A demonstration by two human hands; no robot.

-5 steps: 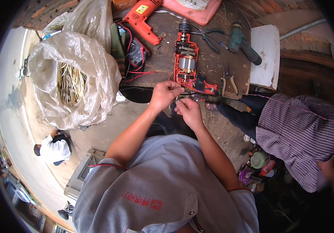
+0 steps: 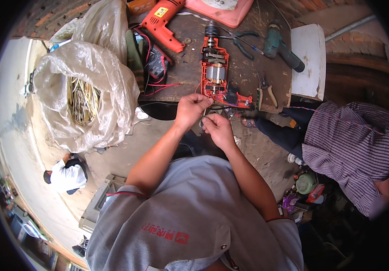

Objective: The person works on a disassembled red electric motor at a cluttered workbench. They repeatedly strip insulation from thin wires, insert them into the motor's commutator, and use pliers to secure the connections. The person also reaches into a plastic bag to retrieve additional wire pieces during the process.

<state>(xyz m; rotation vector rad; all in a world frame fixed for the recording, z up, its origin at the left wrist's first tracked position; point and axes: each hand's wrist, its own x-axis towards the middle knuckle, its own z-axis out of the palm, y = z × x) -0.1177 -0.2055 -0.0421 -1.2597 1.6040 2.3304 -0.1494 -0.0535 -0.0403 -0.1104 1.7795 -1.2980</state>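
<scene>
My left hand (image 2: 192,111) is closed in a pinch just off the front edge of the workbench. Slightly nearer to me, my right hand (image 2: 219,130) pinches too. A thin wire (image 2: 205,111) spans the small gap between their fingertips; its ends are hidden. Directly beyond my hands lies an opened electric drill (image 2: 215,72) with an orange-red half shell. Its gears, motor and chuck are exposed, and its handle points right along the bench edge. Dark cable runs beside that handle, close to my fingers.
On the bench (image 2: 183,67) lie a closed orange drill (image 2: 165,27), a multimeter (image 2: 158,63) with red leads, pliers (image 2: 244,43), wire strippers (image 2: 267,88) and a green power tool (image 2: 280,47). A plastic sack (image 2: 126,86) of straw-like strips stands left. Another person (image 2: 348,149) is at the right.
The view has shifted slightly. My hands stay pinched in nearly the same place, with the right fingertips slightly nearer the left hand.
</scene>
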